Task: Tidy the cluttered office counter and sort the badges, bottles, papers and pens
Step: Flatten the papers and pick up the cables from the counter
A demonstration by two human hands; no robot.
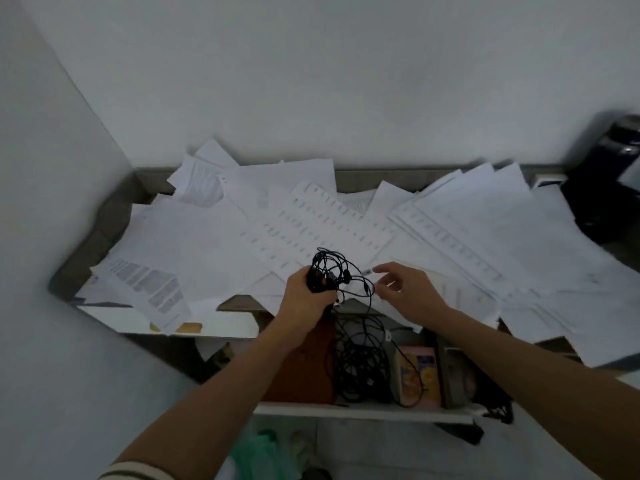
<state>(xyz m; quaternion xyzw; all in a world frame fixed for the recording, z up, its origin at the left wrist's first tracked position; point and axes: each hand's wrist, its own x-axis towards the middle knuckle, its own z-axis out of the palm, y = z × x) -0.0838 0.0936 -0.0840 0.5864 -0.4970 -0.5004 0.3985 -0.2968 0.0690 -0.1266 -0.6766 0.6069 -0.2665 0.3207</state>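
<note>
Loose white papers (194, 237) cover the grey counter (104, 223) from the left corner to the right. My left hand (304, 299) grips a tangled bundle of black cable (329, 275) just above the counter's front edge. My right hand (408, 292) hovers beside the bundle with fingers spread and relaxed, near a small white tag (367, 271) on the cable. More black cable (360, 368) hangs down into the open drawer (363, 410) below. A dark bottle (609, 174) stands at the far right of the counter.
The open drawer holds an orange-brown item (301, 372), a pink box (420, 375) and other small things. A yellow object (188, 328) peeks out under the papers at the front left. Green plastic (259, 455) lies on the floor. White walls close the corner.
</note>
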